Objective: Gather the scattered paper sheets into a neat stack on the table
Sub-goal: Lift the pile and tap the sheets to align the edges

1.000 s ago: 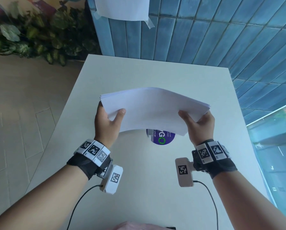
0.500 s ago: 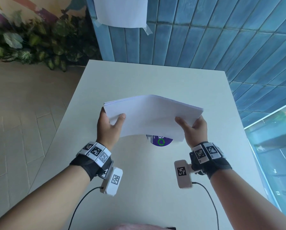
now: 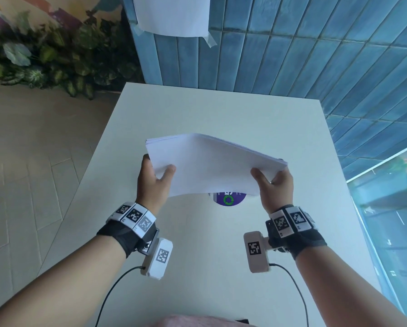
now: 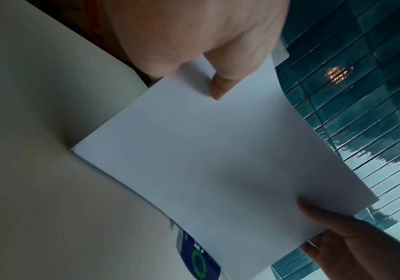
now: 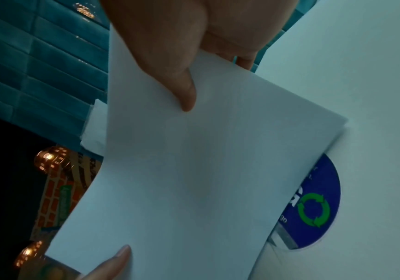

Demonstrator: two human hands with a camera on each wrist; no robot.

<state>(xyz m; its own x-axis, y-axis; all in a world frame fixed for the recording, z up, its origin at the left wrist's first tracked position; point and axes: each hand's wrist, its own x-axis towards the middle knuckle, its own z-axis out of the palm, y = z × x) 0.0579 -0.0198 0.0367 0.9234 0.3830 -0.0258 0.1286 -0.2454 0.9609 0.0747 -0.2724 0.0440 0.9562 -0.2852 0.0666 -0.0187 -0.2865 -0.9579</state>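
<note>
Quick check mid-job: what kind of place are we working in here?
Probably a café or lounge corner, not an office: a small white table against a blue tiled wall, leafy plants along the floor, and a round recycling sticker on the tabletop.

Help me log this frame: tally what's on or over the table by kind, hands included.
Hands: 2, the left hand and right hand
Paper stack: 1, the paper stack, gripped by both hands
Round sticker: 1, the purple sticker on the table
Total: 4
</note>
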